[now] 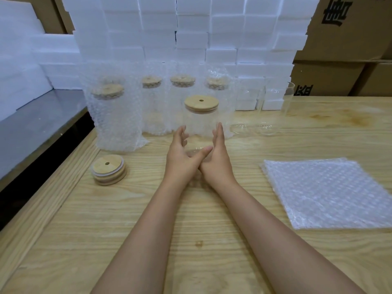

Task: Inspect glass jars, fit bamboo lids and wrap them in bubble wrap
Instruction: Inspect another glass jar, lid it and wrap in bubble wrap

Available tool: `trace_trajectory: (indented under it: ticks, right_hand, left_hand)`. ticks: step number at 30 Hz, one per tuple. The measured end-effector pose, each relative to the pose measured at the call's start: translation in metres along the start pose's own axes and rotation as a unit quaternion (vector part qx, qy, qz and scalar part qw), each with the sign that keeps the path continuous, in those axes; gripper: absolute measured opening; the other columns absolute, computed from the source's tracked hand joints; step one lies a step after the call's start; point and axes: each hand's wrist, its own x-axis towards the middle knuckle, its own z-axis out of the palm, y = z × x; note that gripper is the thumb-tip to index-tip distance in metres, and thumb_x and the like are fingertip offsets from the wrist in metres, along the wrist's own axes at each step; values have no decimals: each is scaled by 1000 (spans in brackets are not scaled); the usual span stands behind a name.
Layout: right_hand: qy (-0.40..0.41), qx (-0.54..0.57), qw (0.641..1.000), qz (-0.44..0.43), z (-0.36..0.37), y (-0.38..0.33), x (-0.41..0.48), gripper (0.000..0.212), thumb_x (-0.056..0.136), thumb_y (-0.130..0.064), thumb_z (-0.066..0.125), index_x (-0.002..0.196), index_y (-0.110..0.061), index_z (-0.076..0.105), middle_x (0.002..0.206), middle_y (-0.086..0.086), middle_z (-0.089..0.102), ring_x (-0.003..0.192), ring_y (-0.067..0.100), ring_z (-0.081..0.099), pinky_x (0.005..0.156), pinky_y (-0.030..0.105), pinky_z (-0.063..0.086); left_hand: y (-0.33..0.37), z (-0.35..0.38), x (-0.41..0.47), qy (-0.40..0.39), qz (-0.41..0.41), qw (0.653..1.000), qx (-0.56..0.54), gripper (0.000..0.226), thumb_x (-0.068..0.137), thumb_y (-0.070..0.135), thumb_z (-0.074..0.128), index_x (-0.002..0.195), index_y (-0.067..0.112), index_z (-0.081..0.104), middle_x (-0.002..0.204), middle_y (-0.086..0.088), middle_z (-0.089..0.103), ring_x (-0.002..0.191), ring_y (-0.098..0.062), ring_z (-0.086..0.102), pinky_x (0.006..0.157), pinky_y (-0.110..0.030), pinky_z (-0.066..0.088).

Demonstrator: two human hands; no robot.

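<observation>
A clear glass jar (pixel 200 126) with a bamboo lid (pixel 201 103) on top stands upright at the middle of the wooden table (pixel 212 209). My left hand (pixel 180 151) is at the jar's left side and my right hand (pixel 217 153) at its right side, both with fingers nearly straight. The thumbs cross in front of the jar's base. Whether the palms touch the glass I cannot tell. A stack of spare bamboo lids (pixel 108 169) lies to the left. A pile of bubble wrap sheets (pixel 326 194) lies flat to the right.
Several lidded jars wrapped in bubble wrap (pixel 116 119) stand in a row behind. Two bare glass jars (pixel 275 107) stand at the back right. White foam blocks (pixel 191 28) form a wall behind, cardboard boxes (pixel 350 39) are at right, and a metal surface (pixel 31 128) is at left.
</observation>
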Motion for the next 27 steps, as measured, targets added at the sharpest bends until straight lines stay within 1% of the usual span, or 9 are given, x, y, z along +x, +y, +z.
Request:
trace_trajectory:
  ticks: [4,7,10,13,16,19,20,22,27]
  right_hand:
    - [-21,-97,995,-4,-2,-3,-6,102,86,-15,67,152,-19,-11,162,-3,2,147,8,6,105,7,8]
    - [-54,-223,973,15,-13,-15,-4,87,90,-20,59,154,-14,0,161,7,4,148,21,2,116,25,7]
    - [-40,-308,949,47,-48,-36,7,59,92,-26,59,145,-10,37,149,15,36,138,31,32,110,34,26]
    - [46,-410,907,87,-106,-51,15,26,93,-29,58,108,-9,65,113,13,65,103,31,59,83,34,45]
    - [41,-551,803,223,-164,-52,14,21,92,-27,58,81,-9,57,89,10,58,87,31,54,75,35,42]
    - [-49,-573,746,336,-189,-41,9,32,93,-26,62,115,-3,57,116,13,57,104,34,54,92,41,46]
    - [-78,-577,734,351,-190,-38,7,40,92,-26,63,122,-1,53,122,15,55,103,32,54,92,39,46]
    - [-108,-592,718,349,-189,-35,2,41,93,-24,63,124,2,52,111,13,54,94,28,52,81,34,45]
    - [-92,-591,721,351,-191,-34,5,25,94,-19,62,106,2,56,98,13,52,91,30,53,76,32,43]
  left_hand:
    - [-4,-5,8,-26,3,999,21,90,82,29,74,152,28,18,150,3,39,134,-12,40,104,-25,35]
    - [-7,-5,13,-36,-1,999,18,91,87,30,69,154,31,8,157,1,28,142,-11,30,112,-31,31]
    - [-9,-5,16,-17,9,998,56,85,91,33,64,154,29,8,158,2,25,143,-14,27,115,-39,30]
    - [-10,-4,17,-4,12,997,72,77,94,31,59,154,25,11,157,-2,29,141,-19,32,115,-41,31]
    - [-10,-3,16,-1,0,998,67,73,95,28,58,154,22,15,154,-8,34,139,-19,36,114,-34,31]
    - [-10,-3,15,5,-5,998,60,72,95,29,60,153,20,19,151,-10,38,137,-19,38,112,-33,33]
    - [-10,-3,15,7,-7,998,60,72,94,30,60,153,21,19,150,-10,39,137,-18,39,111,-33,34]
    - [-11,-2,15,11,-12,998,63,74,93,33,61,152,21,20,149,-9,40,135,-18,41,111,-35,35]
    - [-9,-2,16,19,-38,999,32,76,90,44,61,151,22,21,145,-7,43,131,-18,43,104,-32,37]
